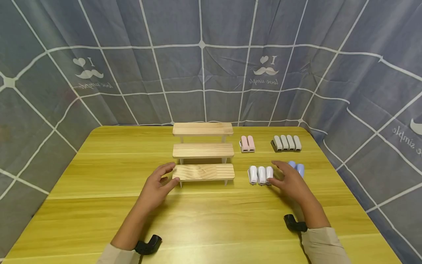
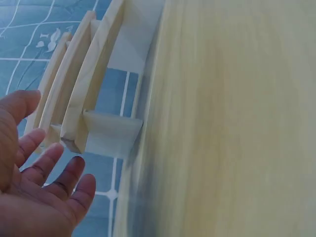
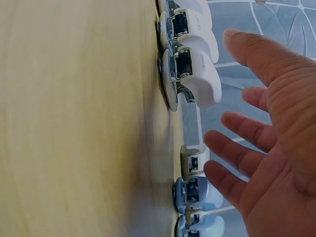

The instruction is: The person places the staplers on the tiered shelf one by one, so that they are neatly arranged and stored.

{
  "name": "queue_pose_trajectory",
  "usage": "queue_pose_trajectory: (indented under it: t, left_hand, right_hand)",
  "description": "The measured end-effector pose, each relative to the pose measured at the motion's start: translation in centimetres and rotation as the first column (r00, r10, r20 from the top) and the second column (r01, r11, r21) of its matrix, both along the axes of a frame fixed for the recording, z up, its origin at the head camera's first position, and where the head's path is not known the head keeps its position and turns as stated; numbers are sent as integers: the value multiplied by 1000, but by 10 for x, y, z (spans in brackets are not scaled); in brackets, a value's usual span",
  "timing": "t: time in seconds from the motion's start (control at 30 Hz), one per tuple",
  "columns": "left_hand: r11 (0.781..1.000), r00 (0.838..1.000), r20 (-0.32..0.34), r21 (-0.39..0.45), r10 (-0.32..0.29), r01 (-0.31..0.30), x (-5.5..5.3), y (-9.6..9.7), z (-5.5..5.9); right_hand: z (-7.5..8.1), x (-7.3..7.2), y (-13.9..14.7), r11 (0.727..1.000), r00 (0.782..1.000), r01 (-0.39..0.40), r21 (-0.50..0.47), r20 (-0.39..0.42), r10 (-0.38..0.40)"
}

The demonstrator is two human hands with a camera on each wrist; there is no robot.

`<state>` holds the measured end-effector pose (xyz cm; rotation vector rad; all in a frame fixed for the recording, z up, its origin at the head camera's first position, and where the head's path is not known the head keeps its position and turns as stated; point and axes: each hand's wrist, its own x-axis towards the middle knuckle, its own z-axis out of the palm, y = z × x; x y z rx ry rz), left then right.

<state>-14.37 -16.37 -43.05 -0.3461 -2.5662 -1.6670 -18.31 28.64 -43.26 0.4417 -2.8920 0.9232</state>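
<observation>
My left hand [image 1: 157,185] is at the left end of the lowest wooden step [image 1: 203,172] of a display stand, its fingers loosely spread. In the left wrist view the left hand [image 2: 42,190] holds nothing; whether it touches the wood I cannot tell. At the right, my right hand [image 1: 291,183] hovers beside three white mini staplers [image 1: 261,175], thumb near the rightmost. The right wrist view shows the right hand [image 3: 276,143] with fingers apart, and a gap between thumb and white stapler [image 3: 205,76]. Two blue mini staplers [image 1: 300,169] are partly hidden behind this hand.
Behind the lowest step stand a middle step [image 1: 203,150] and a top step [image 1: 202,128]. Two pink mini staplers [image 1: 247,143] lie right of the stand. Several grey mini staplers [image 1: 287,143] form a row at the back right. A grey checked curtain [image 1: 178,69] surrounds the wooden table [image 1: 211,223].
</observation>
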Motion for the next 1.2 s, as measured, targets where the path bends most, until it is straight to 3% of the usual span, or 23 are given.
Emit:
queue_pose_trajectory:
  t: [0.2, 0.43, 0.9, 1.2]
  left_hand:
    - [999, 999, 21, 46, -30, 29, -3, 3, -8]
    - [997, 998, -11, 33, -69, 70, -7, 2, -14]
    - [999, 996, -82, -4, -44, 44, -11, 0, -25]
    - [999, 993, -108, -31, -45, 42, -7, 0, -27]
  right_hand:
    - [-5, -1, 3, 999, 1000, -14, -38, 9, 15]
    - [-8, -1, 4, 997, 999, -7, -80, 41, 11]
    - [-8, -6, 3, 987, 996, -27, -159, 84, 40]
    - [-14, -3, 3, 986, 992, -18, -165, 117, 37]
